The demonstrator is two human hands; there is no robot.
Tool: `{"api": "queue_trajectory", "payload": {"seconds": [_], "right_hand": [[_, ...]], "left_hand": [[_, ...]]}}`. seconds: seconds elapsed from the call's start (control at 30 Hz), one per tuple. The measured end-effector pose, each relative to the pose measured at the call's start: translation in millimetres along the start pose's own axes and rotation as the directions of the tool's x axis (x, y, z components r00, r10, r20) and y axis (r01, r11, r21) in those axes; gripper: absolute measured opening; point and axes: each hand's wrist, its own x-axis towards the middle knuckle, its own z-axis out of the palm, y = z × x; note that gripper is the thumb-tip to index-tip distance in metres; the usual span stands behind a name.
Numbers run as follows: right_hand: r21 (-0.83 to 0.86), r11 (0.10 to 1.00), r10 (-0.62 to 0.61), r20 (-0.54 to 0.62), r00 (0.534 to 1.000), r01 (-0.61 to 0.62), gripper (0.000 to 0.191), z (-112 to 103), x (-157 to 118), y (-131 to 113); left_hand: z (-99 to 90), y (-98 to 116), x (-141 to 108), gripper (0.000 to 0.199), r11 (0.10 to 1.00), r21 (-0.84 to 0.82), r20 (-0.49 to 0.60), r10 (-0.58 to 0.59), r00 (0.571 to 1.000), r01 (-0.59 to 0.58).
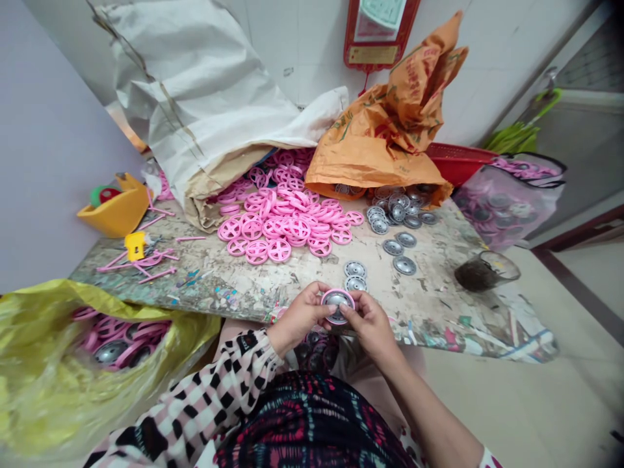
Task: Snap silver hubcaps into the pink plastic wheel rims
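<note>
Both hands hold one wheel [337,299], a pink ring with a grey disc in it, at the table's front edge. My left hand [303,316] grips its left side, and my right hand [373,325] its right side, with both thumbs on the disc. Just beyond the wheel lie two grey discs [355,269]. A large heap of pink wheel rings [292,224] spreads over the table [219,273] from a white sack [209,97]. More grey discs [397,211] spill from an orange sack [380,153] at the back right.
A yellow bag [29,344] of assembled wheels is at the lower left. Pink sticks [158,275] and a yellow container [114,211] are on the table's left. A dark cup [482,272] lies toward the right, near a clear bag [507,201] of wheels.
</note>
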Motion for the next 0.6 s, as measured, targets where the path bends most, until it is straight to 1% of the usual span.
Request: {"api": "queue_trajectory", "payload": {"seconds": [0.07, 0.13, 0.23, 0.3, 0.37, 0.5, 0.57, 0.6], "right_hand": [[0.019, 1.000, 0.017, -0.002, 1.000, -0.017, 0.044, 0.7, -0.4, 2.5], [0.024, 0.999, 0.039, 0.034, 0.999, -0.040, 0.046, -1.6, 0.4, 3.5], [0.016, 0.999, 0.042, 0.072, 0.997, -0.043, 0.049, -7.7, 1.4, 0.8], [-0.001, 1.000, 0.030, 0.098, 0.995, -0.030, 0.046, -10.6, 0.5, -2.9], [-0.033, 0.999, 0.013, 0.111, 0.994, -0.009, 0.039, -10.7, -1.9, -5.5], [-0.073, 0.997, -0.017, 0.027, 0.999, 0.019, 0.032, -4.8, -6.5, 0.8], [-0.076, 0.997, -0.008, 0.008, 1.000, 0.009, 0.033, -2.6, -7.3, 8.7], [-0.088, 0.996, 0.000, 0.019, 1.000, 0.002, 0.033, -2.2, -7.8, 12.7]], "left_hand": [[0.1, -1.1, 0.2, 0.045, 1.000, 0.027, -0.010, 0.007, 1.000, -0.007], [-0.8, 1.0, -0.2, 0.046, 0.999, 0.051, -0.006, 0.003, 1.000, -0.002], [-1.1, 6.8, -1.7, 0.046, 0.993, 0.119, 0.047, -0.019, 0.999, 0.013], [0.5, 9.5, -2.8, 0.045, 0.987, 0.163, 0.077, -0.021, 0.997, 0.008], [3.0, 9.7, -3.5, 0.042, 0.982, 0.190, 0.072, -0.003, 0.997, -0.011], [5.2, 4.3, -2.9, 0.037, 0.975, 0.221, 0.025, 0.027, 0.999, -0.032], [2.0, 1.6, -1.8, 0.036, 0.967, 0.255, 0.025, -0.005, 1.000, -0.001], [-1.1, 0.9, -1.0, 0.036, 0.957, 0.290, 0.037, -0.035, 0.999, 0.023]]}}
